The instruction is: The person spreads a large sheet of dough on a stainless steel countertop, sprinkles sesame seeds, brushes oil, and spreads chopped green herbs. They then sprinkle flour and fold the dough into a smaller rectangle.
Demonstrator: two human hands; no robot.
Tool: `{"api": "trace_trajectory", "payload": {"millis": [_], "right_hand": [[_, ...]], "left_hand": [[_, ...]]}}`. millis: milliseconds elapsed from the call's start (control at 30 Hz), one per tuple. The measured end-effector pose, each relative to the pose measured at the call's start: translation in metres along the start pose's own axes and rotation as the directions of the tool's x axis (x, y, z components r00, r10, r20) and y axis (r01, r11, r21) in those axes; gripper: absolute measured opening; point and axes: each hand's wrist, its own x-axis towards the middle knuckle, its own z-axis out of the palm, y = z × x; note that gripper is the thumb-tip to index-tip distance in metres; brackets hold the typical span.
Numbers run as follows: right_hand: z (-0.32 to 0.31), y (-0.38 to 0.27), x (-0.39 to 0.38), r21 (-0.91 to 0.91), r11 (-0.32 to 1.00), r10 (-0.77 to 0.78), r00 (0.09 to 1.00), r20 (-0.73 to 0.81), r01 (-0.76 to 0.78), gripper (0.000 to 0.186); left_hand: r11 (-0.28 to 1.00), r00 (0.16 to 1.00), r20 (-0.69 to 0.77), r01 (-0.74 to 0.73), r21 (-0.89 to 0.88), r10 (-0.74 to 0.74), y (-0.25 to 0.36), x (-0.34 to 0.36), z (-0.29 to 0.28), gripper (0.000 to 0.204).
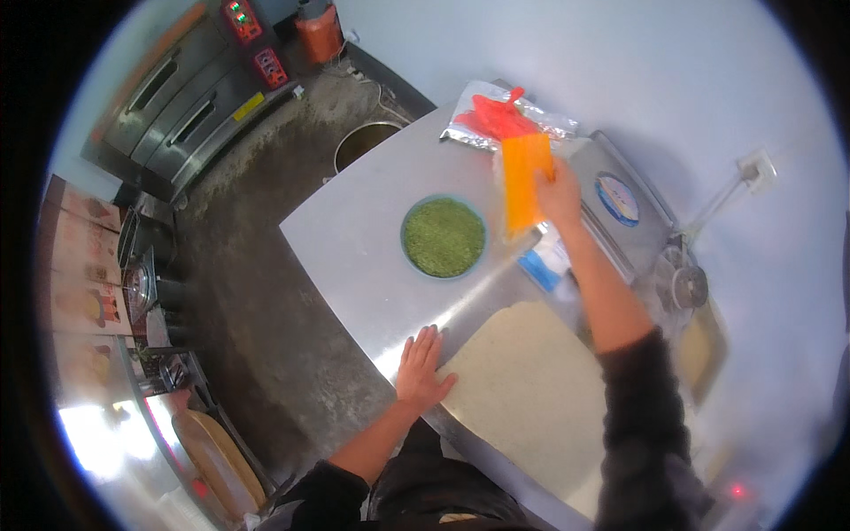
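Right hand (560, 196) has its fingers closed on a flat, bright orange bag (524, 180), raised at twelve o'clock above the steel tabletop (354, 257). Left hand (422, 367) lies open, flat beside pale dough sheet (531, 389).

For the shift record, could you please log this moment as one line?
left hand: flat on table, touching dough sheet | right hand: holds orange bag | nearby: bowl of green powder

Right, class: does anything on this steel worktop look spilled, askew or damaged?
Nothing stands out. The dough sheet lies flat under the left hand, the green-filled bowl sits upright, and the right hand holds an orange packet.
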Motion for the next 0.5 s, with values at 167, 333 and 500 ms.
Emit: {"api": "trace_trajectory", "payload": {"millis": [167,333,500], "right_hand": [[0.040,-0.022,0.044,-0.199,0.978,-0.092,0.986,-0.142,0.063,0.040],[0.054,-0.049,-0.028,-0.162,0.936,-0.305,0.949,0.075,0.314,0.038],[0.084,-0.077,-0.109,0.048,0.926,-0.372,0.885,0.280,0.374,0.056]], "left_hand": [[0.999,0.999,-0.024,-0.027,-0.035,0.026,-0.006,0.006,-0.002,0.097],[0.999,0.999,-0.024,-0.026,-0.036,0.025,-0.011,0.005,0.000,0.096],[0.996,0.997,-0.073,-0.040,-0.085,0.034,-0.008,0.005,-0.009,0.097]]}}
